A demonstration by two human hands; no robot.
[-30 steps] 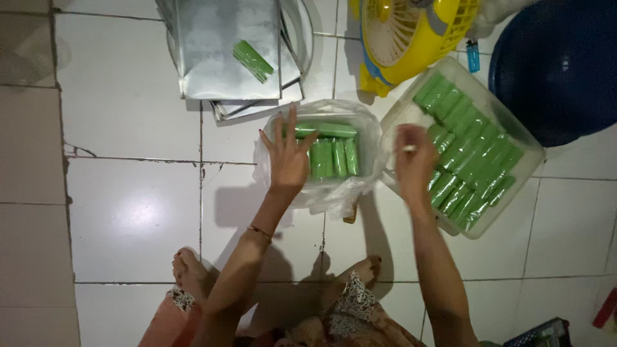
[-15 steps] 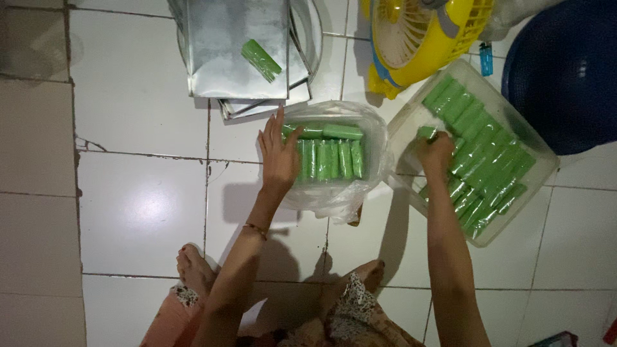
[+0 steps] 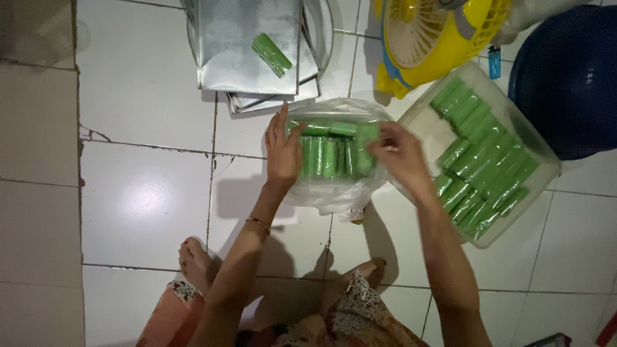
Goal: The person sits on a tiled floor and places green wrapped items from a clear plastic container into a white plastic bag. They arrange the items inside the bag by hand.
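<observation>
A small clear box lined with a plastic bag [image 3: 334,193] sits on the tiled floor and holds several green wrapped rolls [image 3: 324,157]. My left hand [image 3: 283,151] rests flat on the box's left rim, fingers apart. Over the box's right end, my right hand [image 3: 395,154] is closed on one green roll [image 3: 367,133]. To the right stands a larger clear tray [image 3: 424,125] with several more green rolls [image 3: 485,160] in rows.
A stack of metal trays [image 3: 247,48] with one green roll [image 3: 271,54] on top lies at the back. A yellow fan [image 3: 437,35], a blue lighter [image 3: 493,62] and a dark blue basin [image 3: 569,77] stand at the back right. My feet [image 3: 196,263] are near the front.
My right hand took a green roll from the large tray and carried it left over the small box. My left hand stayed on the box's left rim.
</observation>
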